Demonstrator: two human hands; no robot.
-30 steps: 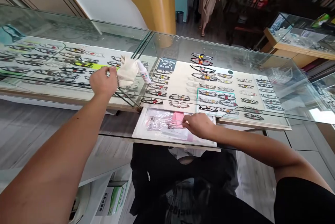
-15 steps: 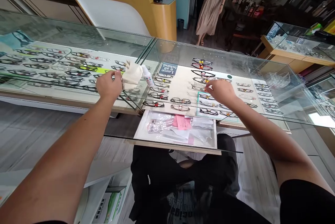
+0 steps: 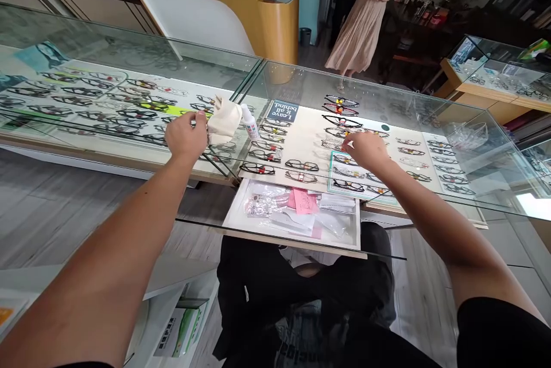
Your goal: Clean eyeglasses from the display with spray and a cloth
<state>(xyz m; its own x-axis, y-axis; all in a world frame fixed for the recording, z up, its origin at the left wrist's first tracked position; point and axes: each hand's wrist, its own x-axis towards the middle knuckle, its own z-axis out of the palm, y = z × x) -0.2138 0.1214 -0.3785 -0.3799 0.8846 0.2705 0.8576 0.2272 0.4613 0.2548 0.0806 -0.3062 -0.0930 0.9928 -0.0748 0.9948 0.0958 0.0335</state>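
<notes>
The drawer [image 3: 241, 220] is pulled open under the counter [image 3: 303, 141]; clock directions are taken from it. The left hand [image 3: 186, 135] is positioned at 10 o'clock, fingers curled, at the edge of the cloth [image 3: 225, 121]; whether the cloth is gripped cannot be told. The bottle [image 3: 251, 123] is located beside the cloth, at its 3 o'clock. The right hand [image 3: 369, 150] is held at 2 o'clock above the glasses [image 3: 342, 121], fingers bent; whether anything is pinched cannot be determined. Pink paper [image 3: 305, 201] is contained in the drawer.

Left fingers [image 3: 200, 120] and right fingers [image 3: 356, 139] bent, arms [image 3: 138, 219] outstretched
</notes>
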